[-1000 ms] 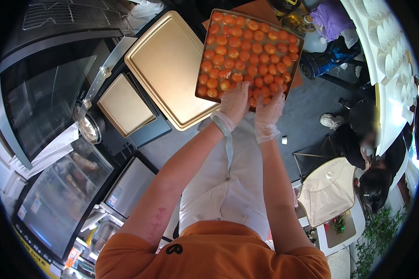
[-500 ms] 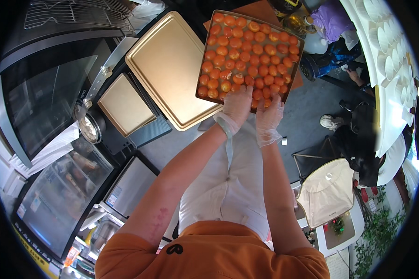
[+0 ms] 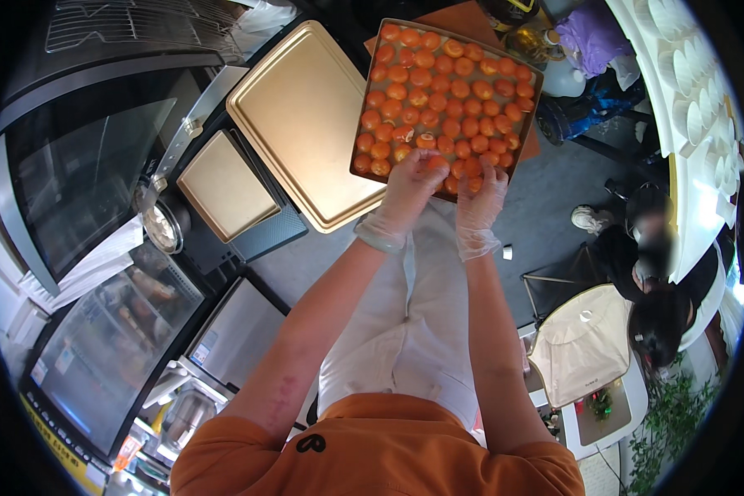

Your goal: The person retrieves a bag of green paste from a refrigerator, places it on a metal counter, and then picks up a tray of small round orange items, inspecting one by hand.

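Observation:
A square dark-rimmed baking tray holds many round, glossy orange egg yolks in close rows, some with whitish patches. My left hand, in a clear plastic glove, is at the tray's near edge. Its thumb and fingers pinch one egg yolk. To its right, my right hand, gloved too, reaches over the near right corner. Its thumb and fingers are curled around another yolk there; how firmly they grip it is partly hidden.
A large gold baking tray lies left of the yolks, with a smaller gold tray beyond it. Further left are a glass oven door and a metal bowl. Bottles stand back right. Another person is at the right.
My left hand has drawn back slightly toward me and now shows an egg yolk between its fingertips. The right hand stays at the near corner. The other person at the right has shifted.

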`<state>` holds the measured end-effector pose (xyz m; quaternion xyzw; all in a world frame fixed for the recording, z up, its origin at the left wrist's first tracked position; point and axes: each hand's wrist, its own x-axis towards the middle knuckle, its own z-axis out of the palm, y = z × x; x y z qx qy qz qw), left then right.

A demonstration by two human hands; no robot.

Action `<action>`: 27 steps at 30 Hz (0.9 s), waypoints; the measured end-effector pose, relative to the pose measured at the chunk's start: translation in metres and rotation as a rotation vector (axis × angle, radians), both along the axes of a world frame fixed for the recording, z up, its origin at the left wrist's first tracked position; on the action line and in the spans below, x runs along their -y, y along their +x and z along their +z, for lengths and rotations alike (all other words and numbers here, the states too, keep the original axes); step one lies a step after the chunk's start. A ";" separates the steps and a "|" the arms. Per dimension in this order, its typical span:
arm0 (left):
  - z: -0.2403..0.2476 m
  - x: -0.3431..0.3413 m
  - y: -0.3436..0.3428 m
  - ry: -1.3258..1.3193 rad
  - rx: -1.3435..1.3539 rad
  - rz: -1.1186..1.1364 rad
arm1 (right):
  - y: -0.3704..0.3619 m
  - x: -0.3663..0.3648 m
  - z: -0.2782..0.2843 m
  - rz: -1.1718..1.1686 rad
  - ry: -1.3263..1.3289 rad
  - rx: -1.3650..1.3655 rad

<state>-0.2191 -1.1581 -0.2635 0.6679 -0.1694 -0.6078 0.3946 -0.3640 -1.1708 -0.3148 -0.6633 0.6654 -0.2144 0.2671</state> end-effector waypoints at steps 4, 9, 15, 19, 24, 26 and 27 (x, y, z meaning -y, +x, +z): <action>0.002 -0.006 0.021 -0.057 -0.781 0.258 | 0.002 -0.003 0.006 0.011 -0.008 -0.030; 0.011 -0.001 0.027 -0.046 -1.004 0.297 | 0.003 -0.003 0.007 0.065 -0.030 -0.027; -0.002 -0.007 0.026 -0.069 -1.039 0.301 | 0.011 0.003 0.023 0.016 -0.130 0.017; -0.006 -0.009 0.026 -0.031 -1.082 0.325 | 0.010 0.006 0.032 0.033 -0.121 0.006; -0.013 -0.012 0.014 0.094 -0.443 0.111 | -0.008 0.003 0.036 0.018 -0.096 0.001; -0.012 -0.011 0.006 0.050 -0.061 -0.042 | -0.015 0.000 0.035 0.010 -0.088 -0.009; -0.012 -0.012 0.001 -0.024 0.158 -0.118 | -0.017 -0.002 0.035 0.008 -0.084 -0.013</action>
